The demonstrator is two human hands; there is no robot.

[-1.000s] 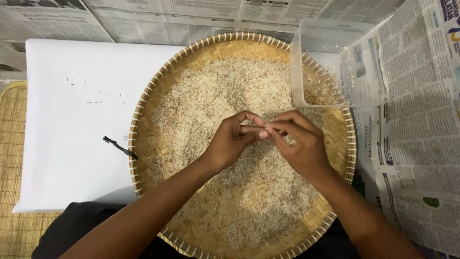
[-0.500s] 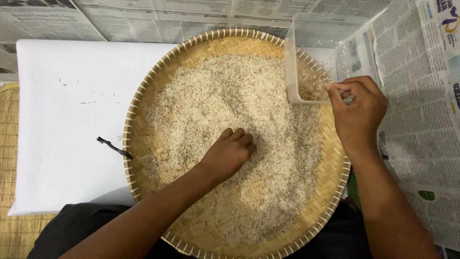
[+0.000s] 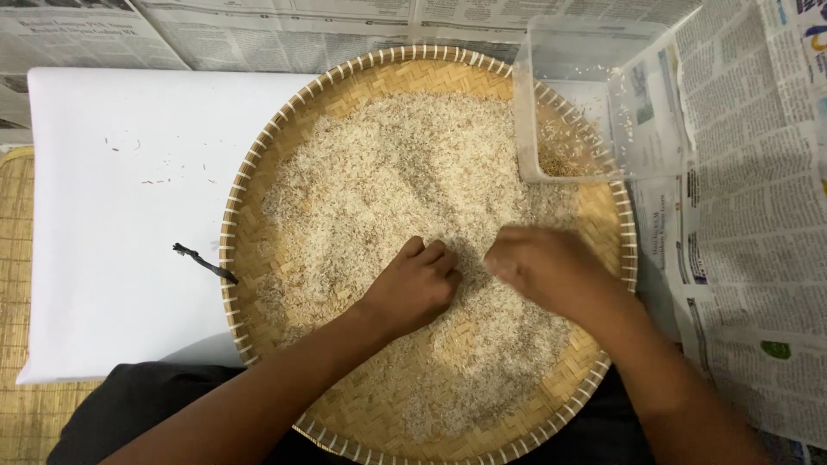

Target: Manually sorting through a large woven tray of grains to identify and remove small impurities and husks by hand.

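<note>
Since half a second ago, my right hand [image 3: 551, 271] has come back from the tub [image 3: 594, 103] at the tray's far right edge and now sits low over the rice [image 3: 388, 181], just beside my left hand [image 3: 418, 284]. It is blurred, so I cannot tell whether its fingers pinch anything. My left hand has hardly shifted: it rests on the grains near the middle of the tray [image 3: 258, 164], fingers curled in loosely and knuckles up, with nothing visibly held.

Rice covers most of the round woven tray, thinner toward the near rim, where the weave shows through. The clear tub sits tilted over the tray's far right rim, with a few grains and husks in its bottom corner. A white sheet [image 3: 112, 241] lies to the left, with a few specks on it and a small dark twig [image 3: 202, 261] touching the tray's rim. Newspaper [image 3: 749, 241] covers the surface to the right and beyond.
</note>
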